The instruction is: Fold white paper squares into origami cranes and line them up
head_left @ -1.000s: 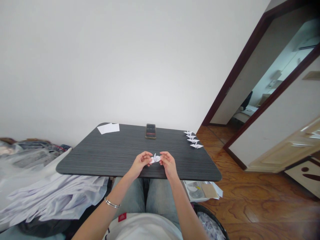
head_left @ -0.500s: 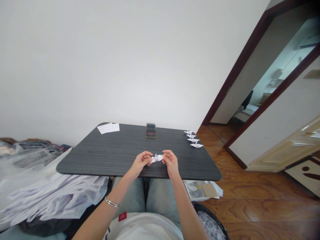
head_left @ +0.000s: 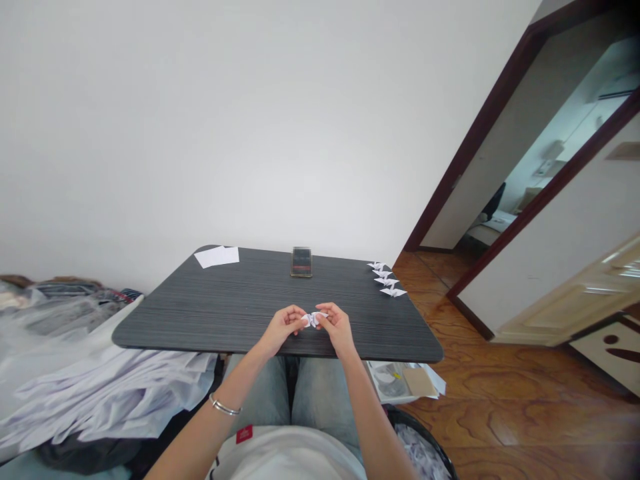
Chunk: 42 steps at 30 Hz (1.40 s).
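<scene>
A small white folded paper figure (head_left: 314, 319) is pinched between both hands just above the near part of the dark wood-grain table (head_left: 225, 313). My left hand (head_left: 283, 327) grips its left end with closed fingers. My right hand (head_left: 336, 325) grips its right end, fingers curled. A silver bracelet sits on my left wrist.
Several finished white paper cranes (head_left: 386, 277) line the table's far right edge. White paper sheets (head_left: 217, 256) lie at the far left corner and a small dark upright stand (head_left: 301, 261) at the back middle. Piled cloth (head_left: 95, 393) lies left, a bin (head_left: 425, 447) below right, an open doorway right.
My hands have drawn closer together, squeezing the paper figure between them; its spread has narrowed. Everything else is where it was.
</scene>
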Each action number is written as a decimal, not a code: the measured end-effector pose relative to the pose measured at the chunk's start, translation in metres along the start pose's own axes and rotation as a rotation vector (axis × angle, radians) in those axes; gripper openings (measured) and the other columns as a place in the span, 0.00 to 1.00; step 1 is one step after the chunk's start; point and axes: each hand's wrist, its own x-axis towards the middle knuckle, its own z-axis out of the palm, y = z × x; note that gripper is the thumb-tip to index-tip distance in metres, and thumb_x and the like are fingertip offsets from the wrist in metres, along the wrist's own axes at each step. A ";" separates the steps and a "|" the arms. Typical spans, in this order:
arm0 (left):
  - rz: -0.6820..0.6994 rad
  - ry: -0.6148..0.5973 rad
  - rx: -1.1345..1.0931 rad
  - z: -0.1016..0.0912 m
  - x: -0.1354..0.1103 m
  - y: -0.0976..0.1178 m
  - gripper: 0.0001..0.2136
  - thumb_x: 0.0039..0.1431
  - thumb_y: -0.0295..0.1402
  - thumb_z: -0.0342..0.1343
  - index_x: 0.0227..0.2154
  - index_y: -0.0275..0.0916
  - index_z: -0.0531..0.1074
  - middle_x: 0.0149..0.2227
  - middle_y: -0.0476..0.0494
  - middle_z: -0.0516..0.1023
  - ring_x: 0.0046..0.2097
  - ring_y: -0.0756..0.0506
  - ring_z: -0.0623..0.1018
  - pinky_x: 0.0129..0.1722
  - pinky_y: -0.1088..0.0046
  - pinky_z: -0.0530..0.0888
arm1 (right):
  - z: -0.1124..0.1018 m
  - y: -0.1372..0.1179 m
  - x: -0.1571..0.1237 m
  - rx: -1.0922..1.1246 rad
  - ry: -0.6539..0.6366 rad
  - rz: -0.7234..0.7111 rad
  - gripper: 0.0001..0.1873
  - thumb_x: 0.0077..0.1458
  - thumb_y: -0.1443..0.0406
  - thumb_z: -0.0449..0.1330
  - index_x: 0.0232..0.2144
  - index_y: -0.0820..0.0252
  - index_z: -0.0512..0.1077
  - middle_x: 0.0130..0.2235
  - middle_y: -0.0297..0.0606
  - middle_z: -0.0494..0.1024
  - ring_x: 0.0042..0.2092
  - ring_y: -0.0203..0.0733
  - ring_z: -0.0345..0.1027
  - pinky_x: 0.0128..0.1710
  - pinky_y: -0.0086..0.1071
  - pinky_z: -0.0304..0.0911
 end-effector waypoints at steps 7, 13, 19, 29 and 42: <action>-0.043 -0.013 0.079 0.002 -0.001 0.002 0.15 0.46 0.42 0.57 0.22 0.33 0.66 0.20 0.50 0.70 0.19 0.56 0.61 0.18 0.81 0.53 | -0.004 0.002 0.000 -0.034 -0.015 0.192 0.11 0.42 0.59 0.62 0.22 0.63 0.71 0.18 0.32 0.70 0.19 0.31 0.60 0.21 0.26 0.58; -0.033 -0.047 0.062 0.002 -0.002 0.004 0.16 0.46 0.44 0.56 0.20 0.34 0.65 0.19 0.52 0.67 0.20 0.56 0.58 0.18 0.80 0.50 | -0.005 0.000 -0.001 -0.095 -0.031 0.171 0.13 0.41 0.58 0.62 0.18 0.62 0.70 0.15 0.30 0.68 0.18 0.31 0.58 0.20 0.26 0.55; -0.035 -0.061 0.042 0.001 -0.002 0.003 0.16 0.46 0.44 0.57 0.20 0.34 0.63 0.18 0.53 0.65 0.19 0.57 0.56 0.19 0.79 0.48 | -0.004 -0.003 -0.001 -0.123 -0.039 0.149 0.14 0.42 0.57 0.61 0.16 0.61 0.68 0.15 0.30 0.67 0.17 0.31 0.57 0.19 0.26 0.54; -0.041 -0.064 0.020 0.000 -0.001 0.003 0.16 0.46 0.44 0.57 0.20 0.34 0.63 0.17 0.54 0.64 0.18 0.57 0.55 0.18 0.79 0.46 | -0.006 -0.009 -0.003 -0.133 -0.046 0.142 0.14 0.43 0.58 0.60 0.15 0.61 0.66 0.14 0.29 0.66 0.16 0.30 0.56 0.19 0.25 0.53; -0.034 -0.083 -0.010 0.000 -0.002 0.007 0.17 0.45 0.44 0.57 0.19 0.34 0.63 0.17 0.54 0.63 0.18 0.57 0.54 0.18 0.78 0.46 | -0.009 -0.005 -0.003 -0.068 -0.085 0.151 0.14 0.43 0.58 0.60 0.16 0.61 0.66 0.15 0.29 0.67 0.17 0.30 0.56 0.19 0.25 0.53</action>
